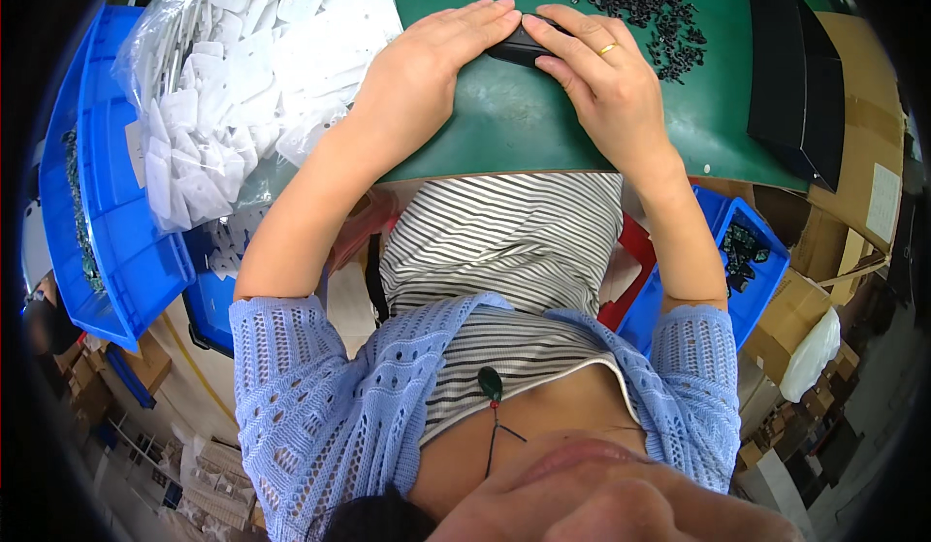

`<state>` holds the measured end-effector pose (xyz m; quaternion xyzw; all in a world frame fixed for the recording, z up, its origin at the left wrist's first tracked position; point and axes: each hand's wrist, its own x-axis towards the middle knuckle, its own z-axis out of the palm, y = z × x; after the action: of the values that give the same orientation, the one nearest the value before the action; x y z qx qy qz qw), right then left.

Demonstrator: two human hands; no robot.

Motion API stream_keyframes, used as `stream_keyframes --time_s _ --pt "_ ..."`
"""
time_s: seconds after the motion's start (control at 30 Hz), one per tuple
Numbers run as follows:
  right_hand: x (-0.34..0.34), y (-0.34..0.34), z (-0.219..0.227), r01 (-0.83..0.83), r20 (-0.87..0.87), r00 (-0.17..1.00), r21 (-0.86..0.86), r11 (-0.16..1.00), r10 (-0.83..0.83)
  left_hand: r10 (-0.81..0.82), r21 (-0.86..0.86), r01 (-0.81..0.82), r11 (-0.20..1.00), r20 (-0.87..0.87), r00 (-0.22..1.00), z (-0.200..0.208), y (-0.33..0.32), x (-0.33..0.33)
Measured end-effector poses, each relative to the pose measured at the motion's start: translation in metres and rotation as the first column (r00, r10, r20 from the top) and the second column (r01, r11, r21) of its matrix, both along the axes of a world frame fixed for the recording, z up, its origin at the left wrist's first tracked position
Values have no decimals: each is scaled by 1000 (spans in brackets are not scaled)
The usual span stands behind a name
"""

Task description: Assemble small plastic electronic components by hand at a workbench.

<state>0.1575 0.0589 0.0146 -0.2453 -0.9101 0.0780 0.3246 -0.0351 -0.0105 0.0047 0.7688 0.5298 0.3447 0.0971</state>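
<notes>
Both hands meet over a small black plastic case [520,50] on the green tabletop [504,140]. My left hand [427,62] lies across its left side, fingers pressed together and their tips on the case. Gripping it from the right is my right hand [606,72], with a ring on one finger and the thumb at the near edge. The fingers cover much of the case, so its details are hidden. Beyond my right hand lies a loose heap of small black parts [645,4]. Beside my left forearm, a clear plastic bag [262,57] spills over with flat white plastic pieces.
A black open-sided box [793,86] stands at the table's right edge, with cardboard [863,125] past it. Blue bins flank me below table height: one on the left [136,222] with green boards, another on the right [766,285] with dark parts.
</notes>
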Motion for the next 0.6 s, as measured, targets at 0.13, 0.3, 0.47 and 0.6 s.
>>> stream_keyframes --time_s 0.13,0.3,0.47,0.6 --pt "0 0 -2 24 16 1000 37 999 -25 5 85 10 996 -170 985 4 0 1" --pt "0 32 19 -102 -31 995 -320 942 97 57 102 -33 994 -242 969 14 13 12" --pt "9 73 31 -10 -282 949 -468 884 -138 131 -53 -129 990 30 991 23 87 2" --pt "34 98 19 200 -227 933 -316 927 -278 261 -452 -86 888 341 903 28 202 -6"
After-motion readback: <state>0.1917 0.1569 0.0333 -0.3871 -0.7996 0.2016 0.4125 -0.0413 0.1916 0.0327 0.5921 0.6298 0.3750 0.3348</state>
